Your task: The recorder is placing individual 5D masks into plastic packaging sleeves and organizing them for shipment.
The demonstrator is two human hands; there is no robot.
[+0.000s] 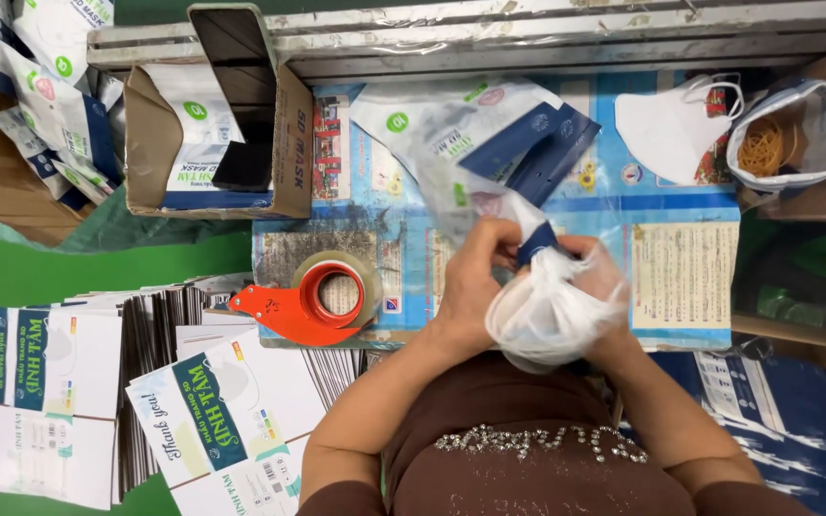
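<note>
Over the middle of the blue printed paper sheet (690, 205) that covers the worktop, both hands meet on a stack of white folded face masks (542, 320). The left hand (475, 277) is closed with curled fingers around the near-left side of the stack, and the right hand (599, 282) grips it from the other side, largely hidden behind the white material. The stack's upper end sits in the mouth of a clear plastic pouch with white and dark blue printing (475, 143), which stretches away from the hands toward the far side of the table. Just left of the left forearm lies an orange tape dispenser holding a roll of clear tape (313, 301). Beyond it stands an open brown cardboard box (289, 134) with more printed pouches inside. At the near left rests a stack of flat white printed cartons (78, 401). At the far right, a single white face mask (666, 129) lies on the sheet, beside a small bag of tan rubber bands (776, 143).
</note>
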